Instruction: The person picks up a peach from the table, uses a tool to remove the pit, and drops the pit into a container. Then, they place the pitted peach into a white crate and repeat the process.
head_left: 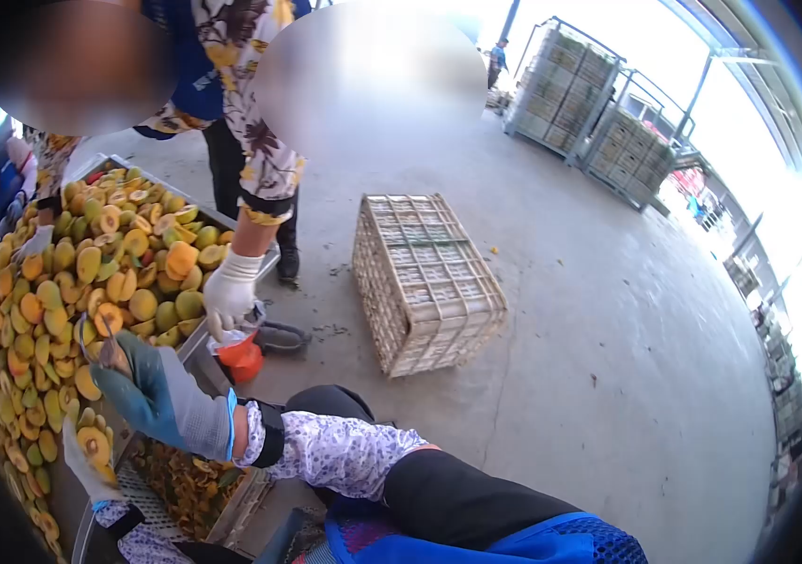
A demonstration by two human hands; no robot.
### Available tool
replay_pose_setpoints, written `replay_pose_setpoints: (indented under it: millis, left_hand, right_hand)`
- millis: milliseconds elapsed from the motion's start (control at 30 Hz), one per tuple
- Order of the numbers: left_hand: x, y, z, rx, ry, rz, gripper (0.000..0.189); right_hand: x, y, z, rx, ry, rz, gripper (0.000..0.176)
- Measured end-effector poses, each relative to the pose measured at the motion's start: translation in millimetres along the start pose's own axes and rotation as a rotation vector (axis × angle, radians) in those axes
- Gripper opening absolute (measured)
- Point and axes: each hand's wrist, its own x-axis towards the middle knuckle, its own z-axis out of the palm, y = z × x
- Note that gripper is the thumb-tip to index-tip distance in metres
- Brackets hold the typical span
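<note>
Fruit-processing shed, evidenced by heaped halved fruit (55, 291) beside the right hand (158, 393), concrete floor (598, 376) beyond it, crate stacks (566, 92) farther off.

Fruit (39, 357) lay heaped in a tray (199, 362) at left, with the wearer's right hand (152, 390) above its near side and left hand (86, 465) around a fruit half (95, 444). A co-worker (265, 155) stood across the tray. Below the hands, a bin (243, 503) held what appeared to be scraps (185, 479). Rightward, a crate (429, 277) sat on the floor (608, 376), stacked crates (566, 89) far behind it.
</note>
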Motion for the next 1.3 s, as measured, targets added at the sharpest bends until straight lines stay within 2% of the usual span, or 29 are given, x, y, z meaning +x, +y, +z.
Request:
replay_pose_setpoints:
  millis: [33, 67, 100, 167, 200, 267, 300, 333, 367, 433, 533, 667, 900, 1100, 1200, 1267, 1300]
  left_hand:
    - [-6.1, 6.5, 12.0, 0.050, 0.053, -0.031, 0.046]
    - [-3.4, 9.0, 12.0, 0.043, 0.026, -0.035, 0.045]
    - [-1.5, 7.3, 6.1, 0.040, 0.015, -0.043, 0.044]
    - [-3.8, -1.9, 6.6, 0.058, -0.016, -0.110, 0.042]
    - [-0.8, 5.0, 5.0, 0.036, 0.000, -0.079, 0.041]
    - [-8.7, 7.7, 15.3, 0.062, -0.025, -0.032, 0.031]
    - [-7.3, 9.9, 14.8, -0.015, -0.020, -0.080, 0.028]
    - [-3.5, 4.4, 14.4, -0.055, 0.005, -0.034, 0.027]
    - [-11.1, 15.4, 21.7, 0.001, 0.064, -0.102, 0.028]
    - [-13.6, 16.5, 25.0, -0.009, 0.102, -0.118, 0.032]
    - [-14.1, 12.2, 24.4, 0.055, 0.106, -0.066, 0.036]
    - [-10.8, 10.2, 22.3, 0.056, 0.087, -0.059, 0.036]
    - [-9.8, 8.1, 19.7, 0.024, 0.055, -0.059, 0.037]
    - [-10.6, 8.9, 18.5, 0.007, 0.034, -0.056, 0.037]
    - [-12.4, 12.3, 22.5, 0.001, 0.071, -0.091, 0.036]
    - [-18.6, 17.6, 28.1, 0.009, 0.077, -0.093, 0.036]
    - [-17.5, 16.7, 26.3, 0.026, 0.055, -0.078, 0.037]
  right_hand:
    - [17.8, -36.3, -22.2, 0.234, 0.092, -0.016, 0.009]
    - [37.9, -55.0, -45.2, 0.237, 0.202, -0.249, 0.007]
    - [60.6, -84.6, -64.3, 0.335, 0.320, -0.406, 0.022]
    - [57.3, -126.9, -96.6, 0.343, 0.338, -0.463, 0.033]
    - [55.6, -149.9, -110.6, 0.346, 0.347, -0.492, 0.039]
    - [53.5, -153.5, -83.8, 0.416, 0.359, -0.261, 0.058]
    - [39.1, -131.3, -69.2, 0.371, 0.326, -0.149, 0.051]
    - [24.9, -109.0, -55.9, 0.322, 0.286, -0.041, 0.045]
    - [10.1, -85.4, -51.7, 0.343, 0.038, 0.072, 0.022]
    - [-16.5, -40.9, -28.1, 0.378, -0.113, 0.473, 0.023]
    - [-47.6, 23.8, -3.6, 0.356, -0.113, 0.654, 0.027]
    - [-56.3, 39.5, 12.6, 0.320, -0.111, 0.777, 0.029]
    - [-65.2, 39.5, 22.1, 0.322, -0.189, 0.752, 0.029]
    - [-41.7, 16.1, 10.9, 0.377, 0.012, 0.614, 0.029]
    - [-20.5, -27.4, -4.3, 0.366, 0.141, 0.461, 0.030]
    - [-1.4, -69.5, -18.7, 0.510, 0.314, 0.365, 0.030]
    - [6.4, -83.3, -28.3, 0.574, 0.378, 0.236, 0.032]
